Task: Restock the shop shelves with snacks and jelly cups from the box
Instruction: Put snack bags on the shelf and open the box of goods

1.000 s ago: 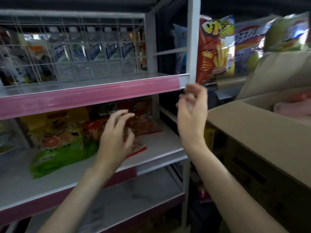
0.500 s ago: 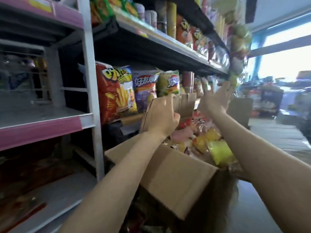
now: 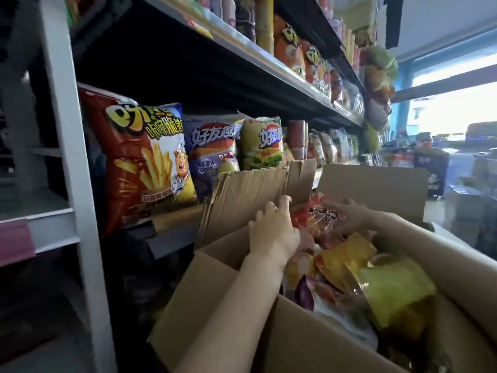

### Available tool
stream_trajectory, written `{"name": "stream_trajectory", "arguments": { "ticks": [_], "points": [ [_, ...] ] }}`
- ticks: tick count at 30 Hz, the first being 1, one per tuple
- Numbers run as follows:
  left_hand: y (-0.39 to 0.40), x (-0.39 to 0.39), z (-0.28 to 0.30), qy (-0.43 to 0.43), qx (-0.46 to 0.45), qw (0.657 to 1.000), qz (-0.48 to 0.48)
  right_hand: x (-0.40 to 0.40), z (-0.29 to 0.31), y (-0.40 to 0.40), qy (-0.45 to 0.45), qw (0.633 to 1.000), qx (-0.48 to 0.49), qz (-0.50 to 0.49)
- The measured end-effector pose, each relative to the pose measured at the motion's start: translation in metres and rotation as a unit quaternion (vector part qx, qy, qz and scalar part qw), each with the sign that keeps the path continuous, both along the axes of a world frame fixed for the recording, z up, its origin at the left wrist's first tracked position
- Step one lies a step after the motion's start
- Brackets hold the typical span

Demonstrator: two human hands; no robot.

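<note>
step: digging into box (image 3: 220, 300) for next snack | left hand (image 3: 271, 232) fingers curled by flap, grip unclear | right hand (image 3: 349, 216) fingers spread on red-orange bag (image 3: 317, 222) | next: probably grip it, lift out, shelve

On the big red chip bag (image 3: 139, 168) standing on the shelf I can read the yellow logo "呀!土豆", though its last signs are not so clear, and under it some yellow characters that I cannot read with certainty. The purple bag (image 3: 212, 154) beside it shows "好友趣" in white letters; the smaller lines below are too blurred. The yellow-green bag (image 3: 262, 146) next to it carries the same brand, but only "好友" is visible, the rest goes round the edge. On the orange-red packet (image 3: 320, 219) in the cardboard box (image 3: 242, 305) there are dark characters, not readable.
</note>
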State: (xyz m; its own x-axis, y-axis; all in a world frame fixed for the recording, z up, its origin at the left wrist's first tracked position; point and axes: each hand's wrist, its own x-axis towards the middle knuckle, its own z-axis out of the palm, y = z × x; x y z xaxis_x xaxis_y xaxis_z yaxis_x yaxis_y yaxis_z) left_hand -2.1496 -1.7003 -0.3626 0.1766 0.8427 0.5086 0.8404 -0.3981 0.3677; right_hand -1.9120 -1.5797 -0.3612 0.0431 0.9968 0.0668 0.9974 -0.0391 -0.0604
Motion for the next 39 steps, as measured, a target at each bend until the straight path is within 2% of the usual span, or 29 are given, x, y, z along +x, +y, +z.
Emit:
{"name": "stream_trajectory", "arguments": {
  "ticks": [4,8,10,12,14,15,18,21,23,26,29,34,36,39],
  "points": [
    [0.006,-0.006,-0.001,-0.028,-0.008,0.999,0.015,-0.001,0.008,0.019,0.014,0.999,-0.020,0.038],
    [0.007,-0.008,-0.003,-0.038,-0.019,0.999,0.027,-0.009,0.003,0.012,0.026,0.991,0.121,0.042],
    [0.006,-0.008,-0.004,-0.038,-0.021,0.999,0.033,-0.010,0.006,0.001,0.086,0.979,0.185,0.007],
    [0.006,-0.009,-0.004,-0.048,-0.025,0.998,0.041,-0.015,0.021,-0.022,0.228,0.937,0.264,-0.015],
    [0.007,-0.011,0.000,-0.075,-0.015,0.996,0.042,-0.026,0.048,-0.053,0.383,0.865,0.324,-0.006],
    [0.005,-0.013,0.002,-0.093,0.010,0.995,0.038,-0.033,0.062,-0.070,0.434,0.833,0.341,0.023],
    [-0.015,-0.017,0.013,-0.200,0.129,0.971,0.017,-0.064,0.098,-0.130,0.476,0.788,0.379,0.095],
    [-0.068,-0.032,0.019,-0.369,0.198,0.905,-0.069,-0.087,0.110,-0.196,0.520,0.742,0.402,0.133],
    [-0.117,-0.054,0.016,-0.431,0.220,0.865,-0.132,-0.109,0.091,-0.235,0.559,0.716,0.386,0.160],
    [-0.186,-0.096,-0.003,-0.413,0.251,0.851,-0.207,-0.167,0.043,-0.283,0.618,0.676,0.338,0.216],
    [-0.227,-0.148,-0.028,-0.376,0.240,0.874,-0.191,-0.244,-0.005,-0.311,0.682,0.631,0.271,0.251],
    [-0.266,-0.245,-0.072,-0.308,0.118,0.941,-0.077,-0.361,-0.070,-0.337,0.615,0.685,0.256,0.295],
    [-0.267,-0.280,-0.085,-0.265,0.080,0.961,-0.012,-0.395,-0.095,-0.332,0.610,0.689,0.237,0.311],
    [-0.244,-0.325,-0.100,-0.227,0.048,0.969,0.088,-0.442,-0.112,-0.317,0.619,0.692,0.215,0.303]
  ]
}}
